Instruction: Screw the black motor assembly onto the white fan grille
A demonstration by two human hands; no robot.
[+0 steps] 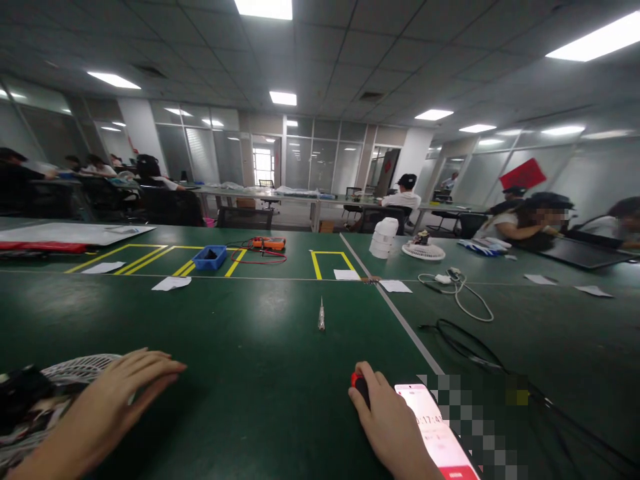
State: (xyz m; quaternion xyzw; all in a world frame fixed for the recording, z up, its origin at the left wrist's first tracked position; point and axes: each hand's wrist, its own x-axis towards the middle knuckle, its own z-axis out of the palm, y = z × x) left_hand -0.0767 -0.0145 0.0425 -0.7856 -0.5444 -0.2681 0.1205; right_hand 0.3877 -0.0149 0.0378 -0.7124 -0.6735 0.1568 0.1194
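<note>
My left hand (113, 393) is open, fingers stretched out to the right, above the edge of a white fan grille (83, 365) at the lower left. Dark parts (25, 393) lie on that grille, partly cut off by the picture's edge. A small red and black object (360, 387) sticks out from under the curled fingers of my right hand (385, 413); most of it is hidden. Beside and partly behind this hand lies a phone (435, 433) with a lit pink screen and a running timer. Farther forward, a small clear-handled screwdriver (321, 317) rests on the green table (260, 387).
A blue bin (210, 259) and an orange multimeter (269, 243) with leads stand at the back. Right of them are white cylindrical parts (383, 239), another fan piece (423, 251), a white cable (473, 303) and black cables (465, 343). Several people sit at tables beyond.
</note>
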